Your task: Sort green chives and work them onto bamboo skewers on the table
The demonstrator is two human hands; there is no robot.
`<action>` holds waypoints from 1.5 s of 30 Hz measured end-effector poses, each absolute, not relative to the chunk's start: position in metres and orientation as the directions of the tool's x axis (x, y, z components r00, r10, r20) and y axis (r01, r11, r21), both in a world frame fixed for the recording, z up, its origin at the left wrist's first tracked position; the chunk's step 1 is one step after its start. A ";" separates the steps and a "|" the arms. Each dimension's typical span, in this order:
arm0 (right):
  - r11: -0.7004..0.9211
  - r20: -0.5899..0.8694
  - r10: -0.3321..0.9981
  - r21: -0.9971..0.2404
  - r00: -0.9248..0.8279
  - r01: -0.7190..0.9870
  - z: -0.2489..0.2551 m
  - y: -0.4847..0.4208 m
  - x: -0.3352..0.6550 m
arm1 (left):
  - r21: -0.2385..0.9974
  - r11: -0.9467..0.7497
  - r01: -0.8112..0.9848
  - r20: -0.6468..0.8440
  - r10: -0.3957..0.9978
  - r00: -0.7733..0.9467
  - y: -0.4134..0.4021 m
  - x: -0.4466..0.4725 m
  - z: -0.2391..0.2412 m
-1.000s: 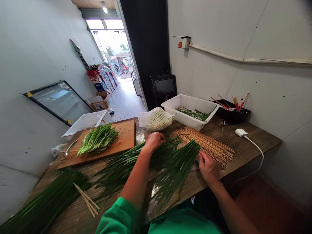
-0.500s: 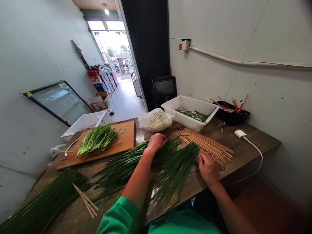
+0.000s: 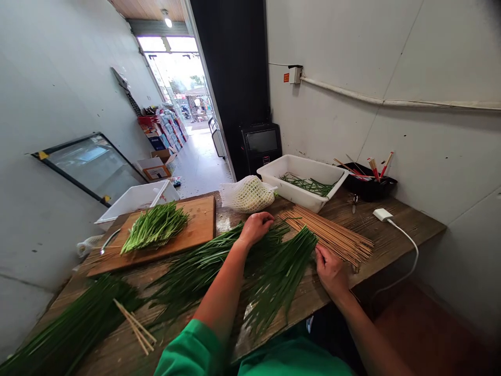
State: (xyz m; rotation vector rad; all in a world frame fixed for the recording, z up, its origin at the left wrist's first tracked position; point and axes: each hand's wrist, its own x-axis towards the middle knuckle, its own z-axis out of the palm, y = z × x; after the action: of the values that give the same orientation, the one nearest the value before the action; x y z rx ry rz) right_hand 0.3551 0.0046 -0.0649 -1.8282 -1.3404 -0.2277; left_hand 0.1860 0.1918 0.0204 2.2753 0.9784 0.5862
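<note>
My left hand (image 3: 256, 227) is over a loose pile of long green garlic chives (image 3: 203, 261), its fingers pinched together near the stem ends. Whatever is between those fingertips is too small to make out. My right hand (image 3: 331, 269) is closed at the stem end of a fanned bunch of garlic chives (image 3: 285, 271), gripping its edge; the leaves spread toward the table's front edge. Just beyond the right hand lies a heap of thin brown wooden skewers (image 3: 332, 235).
Cut green stems (image 3: 156, 227) lie on a wooden cutting board (image 3: 203, 222). More chives (image 3: 74, 324) and several pale sticks (image 3: 135, 326) are at the left. Behind stand a net-wrapped vegetable (image 3: 248, 194), a white tub (image 3: 270, 175), a black tray (image 3: 366, 188) and a white adapter (image 3: 382, 214).
My left hand has shifted slightly right over the pile, its fingers reaching out a little more. The right hand stays at the bunch. The whole view has moved slightly.
</note>
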 end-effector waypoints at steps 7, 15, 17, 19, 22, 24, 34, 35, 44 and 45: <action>-0.062 0.581 0.707 -0.518 0.404 0.853 -0.064 0.005 0.354 | 0.796 -0.459 0.395 0.172 0.797 0.579 0.170 0.218 0.008; -0.053 0.567 0.726 -0.518 0.389 0.854 -0.059 0.004 0.354 | 0.876 -0.352 0.330 0.131 0.832 0.539 0.168 0.230 -0.001; -0.051 0.565 0.729 -0.519 0.387 0.854 -0.059 0.004 0.354 | 0.894 -0.326 0.308 0.123 0.838 0.531 0.167 0.231 -0.002; -0.055 0.561 0.732 -0.515 0.386 0.855 -0.060 0.004 0.354 | 0.908 -0.295 0.297 0.104 0.846 0.522 0.166 0.232 -0.002; -0.058 0.558 0.738 -0.507 0.379 0.860 -0.061 0.004 0.354 | 0.920 -0.271 0.285 0.088 0.848 0.522 0.165 0.233 -0.002; -0.057 0.558 0.740 -0.504 0.375 0.862 -0.061 0.004 0.355 | 0.920 -0.276 0.277 0.095 0.845 0.527 0.165 0.233 -0.002; -0.062 0.541 0.750 -0.515 0.381 0.855 -0.063 0.004 0.355 | 0.911 -0.315 0.267 0.122 0.823 0.555 0.166 0.233 -0.005; -0.059 0.543 0.749 -0.515 0.379 0.855 -0.062 0.004 0.355 | 0.909 -0.320 0.268 0.126 0.823 0.554 0.166 0.233 -0.006; -0.057 0.553 0.749 -0.495 0.365 0.867 -0.063 0.004 0.356 | 0.902 -0.327 0.283 0.130 0.829 0.543 0.164 0.233 -0.002; -0.053 0.558 0.747 -0.492 0.361 0.869 -0.063 0.004 0.356 | 0.899 -0.331 0.286 0.132 0.829 0.544 0.163 0.232 -0.002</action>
State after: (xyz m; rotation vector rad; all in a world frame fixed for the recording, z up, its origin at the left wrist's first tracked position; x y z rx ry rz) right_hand 0.3557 0.0037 -0.0631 -1.8254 -1.4169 -0.1927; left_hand 0.2325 0.1633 -0.0017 1.8754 0.9120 0.7535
